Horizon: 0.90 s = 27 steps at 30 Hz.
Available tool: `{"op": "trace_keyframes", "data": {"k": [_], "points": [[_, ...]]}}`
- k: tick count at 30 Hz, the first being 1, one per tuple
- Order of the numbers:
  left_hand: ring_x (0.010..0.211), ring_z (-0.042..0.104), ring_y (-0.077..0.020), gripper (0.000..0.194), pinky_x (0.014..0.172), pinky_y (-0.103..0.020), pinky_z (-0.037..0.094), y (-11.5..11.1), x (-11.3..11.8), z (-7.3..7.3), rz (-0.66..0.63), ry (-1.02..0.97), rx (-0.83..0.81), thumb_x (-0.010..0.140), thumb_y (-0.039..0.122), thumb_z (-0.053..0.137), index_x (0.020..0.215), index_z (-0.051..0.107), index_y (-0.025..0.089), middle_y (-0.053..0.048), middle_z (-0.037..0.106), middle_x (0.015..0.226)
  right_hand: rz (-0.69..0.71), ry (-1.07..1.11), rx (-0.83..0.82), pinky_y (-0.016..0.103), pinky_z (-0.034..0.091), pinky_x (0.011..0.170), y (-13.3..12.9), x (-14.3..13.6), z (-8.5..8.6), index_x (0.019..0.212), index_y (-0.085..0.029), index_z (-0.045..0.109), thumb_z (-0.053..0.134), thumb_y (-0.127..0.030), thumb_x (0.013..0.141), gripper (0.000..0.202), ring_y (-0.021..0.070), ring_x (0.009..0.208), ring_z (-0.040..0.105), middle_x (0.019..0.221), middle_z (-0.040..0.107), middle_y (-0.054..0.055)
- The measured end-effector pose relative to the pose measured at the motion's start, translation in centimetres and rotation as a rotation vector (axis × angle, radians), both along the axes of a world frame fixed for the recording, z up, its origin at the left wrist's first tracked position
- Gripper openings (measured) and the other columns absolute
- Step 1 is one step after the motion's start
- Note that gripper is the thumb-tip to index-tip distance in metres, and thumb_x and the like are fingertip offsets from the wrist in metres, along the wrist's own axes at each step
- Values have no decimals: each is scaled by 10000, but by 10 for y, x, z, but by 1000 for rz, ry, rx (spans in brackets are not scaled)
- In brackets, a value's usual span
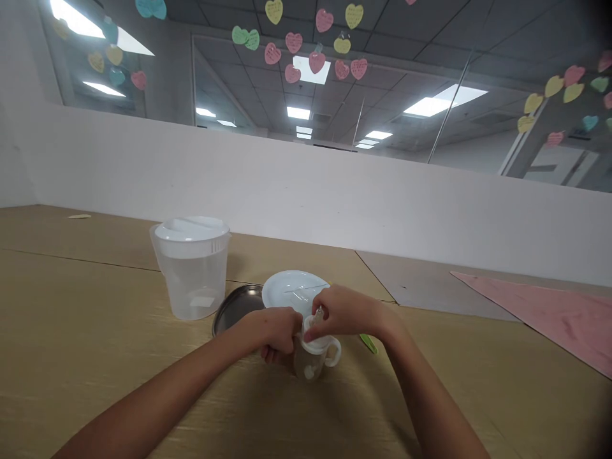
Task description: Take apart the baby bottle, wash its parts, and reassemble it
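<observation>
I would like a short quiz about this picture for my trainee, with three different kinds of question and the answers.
1. Multiple choice: in the picture, which way does the handle of the small cup point? A: left. B: right. C: straight up.
2. True or false: the left hand and the right hand are both at the small cup.
3. Complete: in the picture, the large pitcher stands to the ____ of the dark metal dish.

Key: 1. B; 2. true; 3. left.
</observation>
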State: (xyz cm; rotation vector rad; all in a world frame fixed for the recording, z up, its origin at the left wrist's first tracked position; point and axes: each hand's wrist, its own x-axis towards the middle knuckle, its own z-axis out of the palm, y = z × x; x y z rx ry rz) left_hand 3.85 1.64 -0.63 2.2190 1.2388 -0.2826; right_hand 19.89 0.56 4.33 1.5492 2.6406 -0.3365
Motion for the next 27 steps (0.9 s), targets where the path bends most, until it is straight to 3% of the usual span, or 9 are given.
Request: {"op": "trace_keyframes", "data": {"k": [6,13,21,27], "points": [[448,574,-161,115,395,-227,447,5,-1,-4,-47,-13,-5,570,97,426,608,531,126,-41,584,519,100,-73,1,224,283,446,2,-3,-2,840,-185,643,624,-458,640,338,115,561,487,669,592,-3],[420,552,-131,159,382,-192,437,6,-1,-5,-60,-11,-23,581,87,444,680,562,123,-7,546,485,188,-44,-19,227,352,540,4,2,-1,987,-205,643,630,-382,651,380,150,687,554,802,644,17],[452,578,-148,279,403,-210,455,7,2,-8,-44,-16,-63,606,101,470,856,592,108,-43,616,569,206,-21,-36,240,404,608,5,4,0,1061,-200,636,665,-326,648,433,171,750,578,872,659,37],[438,564,-142,229,413,-220,465,9,2,-12,28,-41,-79,588,80,455,776,575,130,-15,585,535,374,37,-70,226,414,702,2,-1,2,1008,-255,652,552,1,619,476,151,859,574,986,648,-3]]}}
